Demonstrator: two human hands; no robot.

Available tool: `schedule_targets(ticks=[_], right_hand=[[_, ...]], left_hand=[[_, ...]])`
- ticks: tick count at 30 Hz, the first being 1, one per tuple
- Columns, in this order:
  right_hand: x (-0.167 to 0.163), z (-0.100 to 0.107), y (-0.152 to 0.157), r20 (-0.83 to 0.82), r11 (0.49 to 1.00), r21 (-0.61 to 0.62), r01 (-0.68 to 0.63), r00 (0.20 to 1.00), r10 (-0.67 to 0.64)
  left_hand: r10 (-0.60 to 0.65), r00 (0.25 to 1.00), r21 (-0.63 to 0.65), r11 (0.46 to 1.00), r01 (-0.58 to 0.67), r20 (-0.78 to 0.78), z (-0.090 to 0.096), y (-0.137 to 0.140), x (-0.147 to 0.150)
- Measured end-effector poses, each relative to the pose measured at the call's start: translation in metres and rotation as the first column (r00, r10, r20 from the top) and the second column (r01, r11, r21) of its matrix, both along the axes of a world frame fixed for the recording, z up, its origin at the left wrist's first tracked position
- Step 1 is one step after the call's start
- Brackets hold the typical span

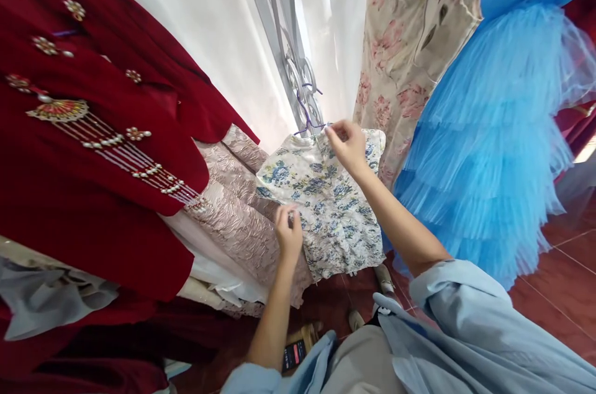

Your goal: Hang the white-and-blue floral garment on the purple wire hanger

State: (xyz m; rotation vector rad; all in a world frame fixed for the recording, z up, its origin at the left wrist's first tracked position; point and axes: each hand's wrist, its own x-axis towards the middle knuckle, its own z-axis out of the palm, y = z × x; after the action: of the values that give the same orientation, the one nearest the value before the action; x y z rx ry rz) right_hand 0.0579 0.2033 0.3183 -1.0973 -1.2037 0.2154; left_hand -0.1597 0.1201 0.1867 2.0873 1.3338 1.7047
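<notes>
In the middle of the head view, a small white top with a blue floral print (326, 195) hangs from a purple wire hanger (306, 118). My right hand (347, 144) is at its neckline, with thumb and index finger pinched on the fabric near the shoulder. Lower down, my left hand (289, 234) is beside the left edge of the top, its fingers curled together. What those fingers hold, if anything, is hidden. The hanger's hook rises toward a column of grey rings (298, 80).
Dark red garments with beaded ornaments (116, 133) and a pink textured garment (237, 195) hang at left. A beige floral garment (386, 65) and a blue tiered tulle dress (484, 152) hang at right. White curtains (195, 15) are behind; red tiles (554, 282) form the floor.
</notes>
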Motion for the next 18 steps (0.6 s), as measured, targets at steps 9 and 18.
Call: schedule_targets(ticks=[9, 18], right_hand=[[-0.022, -0.001, 0.012, 0.145, 0.977, -0.209, -0.046, 0.986, 0.078], [-0.023, -0.001, 0.004, -0.083, 0.965, -0.179, -0.191, 0.980, 0.178]], left_hand=[[0.085, 0.854, 0.242, 0.969, 0.049, -0.513, 0.165, 0.091, 0.058], [0.115, 0.797, 0.225, 0.974, 0.027, -0.593, 0.168, 0.091, 0.057]])
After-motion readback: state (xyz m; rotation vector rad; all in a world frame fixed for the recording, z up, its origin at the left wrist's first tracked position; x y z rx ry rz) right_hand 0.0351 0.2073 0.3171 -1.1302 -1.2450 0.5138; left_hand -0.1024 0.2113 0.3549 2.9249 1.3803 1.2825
